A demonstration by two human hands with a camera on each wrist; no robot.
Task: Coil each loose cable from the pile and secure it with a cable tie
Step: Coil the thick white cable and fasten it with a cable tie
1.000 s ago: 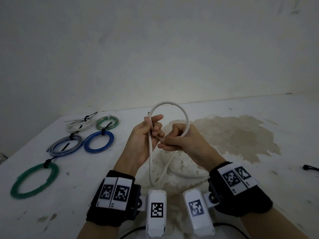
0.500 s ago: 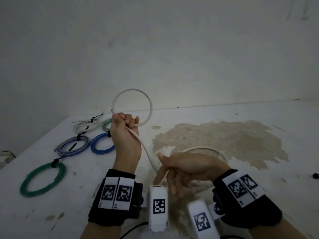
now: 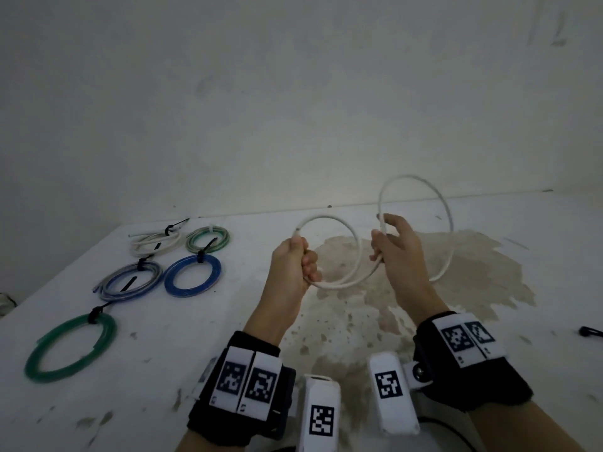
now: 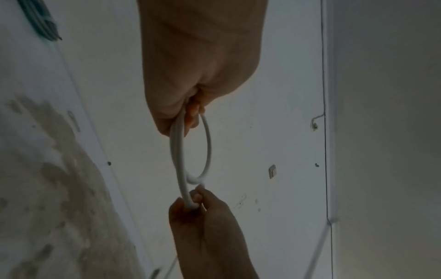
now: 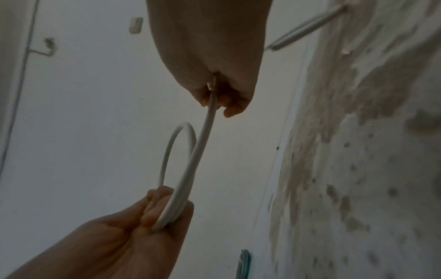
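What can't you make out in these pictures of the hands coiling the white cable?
- Head view: the black thing at the right edge of the table is cut off, so what it is stays unclear.
- Left wrist view: the white cable disappears inside the left hand; the palm hides its end.
- Right wrist view: the teal coil is blurred and cut off by the bottom edge.

Second white cable (image 3: pixel 329 252) loop, right hand (image 3: pixel 396 252) raised.

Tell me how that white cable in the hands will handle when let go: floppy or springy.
The white cable is probably springy rather than limp: its loops stand as open arcs in the air above the table. It likely uncoils if released, since the left hand grips the crossing and the right hand holds the next turn. It seems light, held by fingers alone.
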